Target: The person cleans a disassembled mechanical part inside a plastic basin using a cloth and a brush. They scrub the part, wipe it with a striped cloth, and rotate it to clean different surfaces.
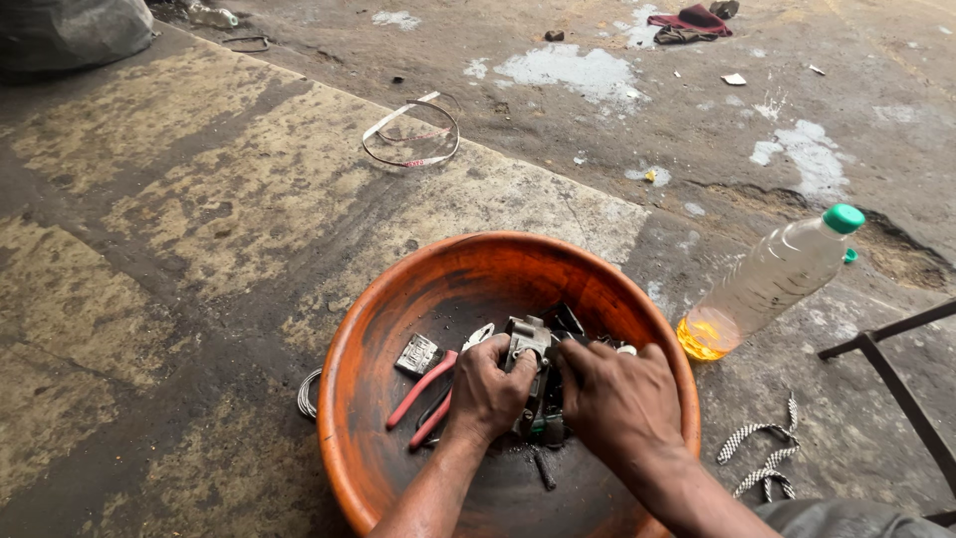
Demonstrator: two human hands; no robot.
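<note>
Head view: grey metal part (pixel 528 344), inside orange basin (pixel 358 329) beside red-handled pliers (pixel 423 394). Likely heavy, rigid, greasy; best gripped by the blocky body. Left hand (pixel 488 389) clenched around its lower body; right hand (pixel 617 399) curled, gripping its right side. Plastic bottle (pixel 767 284) nearby.

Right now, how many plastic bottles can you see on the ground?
2. One clear bottle with a green cap lies tilted right of the orange basin, a little yellow liquid in it. A second, small bottle lies at the top left edge. Others may be hidden.
</note>
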